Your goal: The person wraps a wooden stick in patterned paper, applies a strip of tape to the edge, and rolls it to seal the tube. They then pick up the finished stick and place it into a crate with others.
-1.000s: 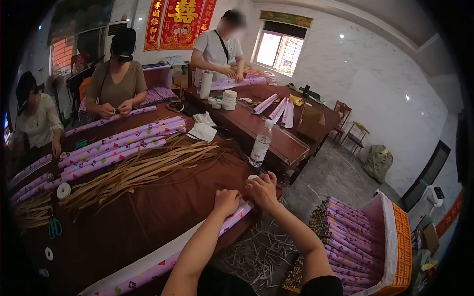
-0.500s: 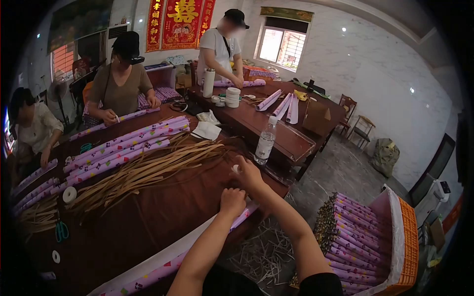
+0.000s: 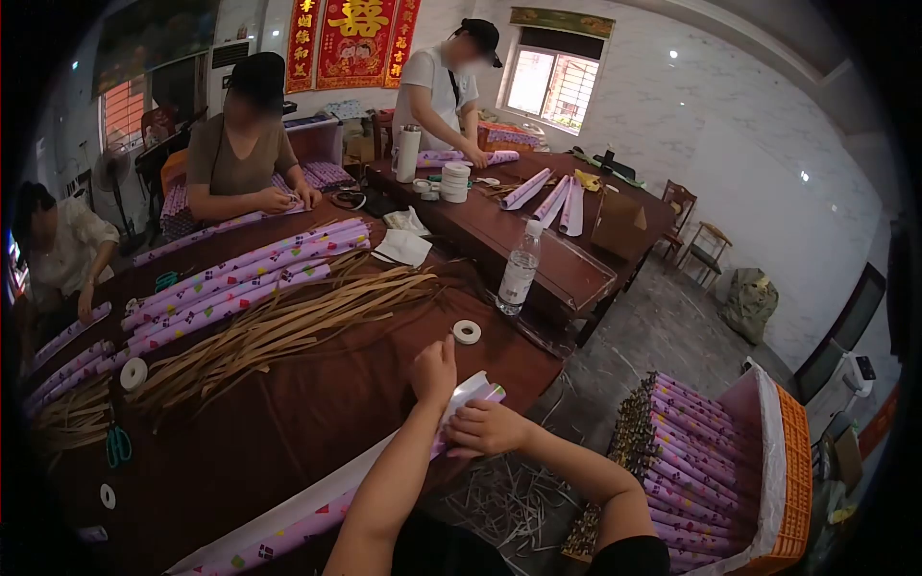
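While the right hand [image 3: 488,429] lies over the near-right end of a purple patterned sheet [image 3: 322,514], its fingers curl down onto the paper; whether they pinch it or only press cannot be told. The sheet lies slantwise along the near edge of the brown-covered table [image 3: 259,413], partly rolled, with its white inner side showing along the far side and its end sticking out beyond the right hand. Just beside that end, the left hand [image 3: 435,372] is lifted with its thumb upward and the other fingers bent; their grip is hidden from view. A white tape roll [image 3: 467,332] lies flat close to the left thumb. Beyond it stands an upright water bottle [image 3: 517,278]. To the left, brown strips [image 3: 288,326] spread loosely beside a stack of purple rolls [image 3: 240,278], with teal-handled scissors [image 3: 118,445] nearer the left edge. On the floor to the right, an orange crate [image 3: 789,480] holds many more patterned rolls [image 3: 687,461].
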The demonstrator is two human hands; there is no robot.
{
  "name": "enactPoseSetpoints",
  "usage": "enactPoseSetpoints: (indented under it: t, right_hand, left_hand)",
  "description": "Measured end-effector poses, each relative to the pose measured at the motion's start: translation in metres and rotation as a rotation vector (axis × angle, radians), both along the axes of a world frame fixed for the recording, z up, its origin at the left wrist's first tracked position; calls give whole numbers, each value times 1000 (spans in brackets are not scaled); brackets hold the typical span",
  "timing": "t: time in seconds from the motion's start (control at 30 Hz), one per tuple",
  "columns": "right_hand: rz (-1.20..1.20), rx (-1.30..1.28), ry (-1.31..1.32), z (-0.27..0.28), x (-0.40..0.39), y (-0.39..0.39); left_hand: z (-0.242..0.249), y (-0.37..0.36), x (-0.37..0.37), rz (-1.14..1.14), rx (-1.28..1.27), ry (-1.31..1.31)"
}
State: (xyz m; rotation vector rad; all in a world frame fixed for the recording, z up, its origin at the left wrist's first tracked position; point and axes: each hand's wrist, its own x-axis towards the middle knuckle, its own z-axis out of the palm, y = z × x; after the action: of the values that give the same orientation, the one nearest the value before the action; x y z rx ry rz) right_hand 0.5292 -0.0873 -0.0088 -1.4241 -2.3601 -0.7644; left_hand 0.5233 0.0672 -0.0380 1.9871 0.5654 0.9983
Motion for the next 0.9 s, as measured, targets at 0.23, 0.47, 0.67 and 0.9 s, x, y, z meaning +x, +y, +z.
enactPoseSetpoints:
  t: [0.23,0.47,0.67,0.9]
  right_hand:
    - [-186,-188,308,-22,-10,3]
    - [-256,-213,375,-13,7,-7]
    - [-324,-196,443,-10,20,-10]
    - [-356,-195,464,-16,48,-9]
  left_hand:
    - [73,-17,-43,-438,26,-310]
    - [79,-44,-219,-297,1054,567]
    - [33,21,-344,52,868,814]
    - [16,55,-423,200,774,712]
